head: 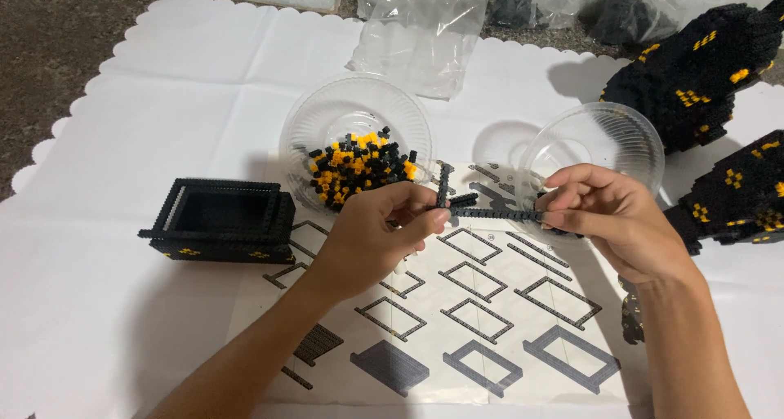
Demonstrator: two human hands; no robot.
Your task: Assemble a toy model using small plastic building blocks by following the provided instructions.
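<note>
Black small bricks make a thin bar (494,213) that both hands hold in the head view, above a printed instruction sheet (457,321); the left hand (371,235) pinches the left end of the bar, fingers closed on it, where a short upright piece of black bricks (443,184) stands up from the bar; the right hand (616,219) grips the right end, fingers closed narrowly around it; the bar lies about level between the two hands.

Behind the left hand stands a clear ribbed bowl (322,113) with loose black and yellow bricks (359,167) inside; a second clear bowl (608,129) is tilted on its edge just behind the right hand, and I cannot tell if anything is inside; to the left of the sheet, well apart from the hands, rests a black open box built of bricks (220,219) with some yellow spots on its side; at the right edge there are large black brick models with yellow marks (694,76); clear plastic bags (420,31) lie at the top; all rests on a white cloth with scalloped edge (98,305).
</note>
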